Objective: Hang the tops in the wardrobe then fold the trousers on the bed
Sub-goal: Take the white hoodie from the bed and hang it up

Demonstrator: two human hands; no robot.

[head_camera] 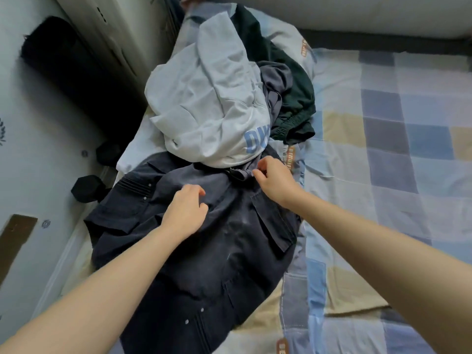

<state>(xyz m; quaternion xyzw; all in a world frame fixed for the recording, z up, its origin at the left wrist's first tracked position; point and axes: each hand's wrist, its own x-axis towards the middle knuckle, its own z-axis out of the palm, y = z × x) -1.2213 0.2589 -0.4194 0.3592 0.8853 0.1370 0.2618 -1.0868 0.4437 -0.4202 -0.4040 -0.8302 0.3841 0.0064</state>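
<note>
Dark navy cargo trousers (204,256) lie spread over the near left part of the bed (383,175). Above them sits a heap with a white top (209,103) with blue letters, a grey garment (275,80) and a dark green garment (293,98). My left hand (185,213) hovers over the trousers' upper part with fingers curled, thumb and forefinger close to the cloth. My right hand (274,180) pinches the trousers' waistband just under the white top.
The bed has a blue, beige and grey checked sheet. Left of it the floor (38,162) holds a black bag (76,72) and two dark dumbbells (88,187). A pale wardrobe edge (115,34) stands at the top left. A wall runs along the far side.
</note>
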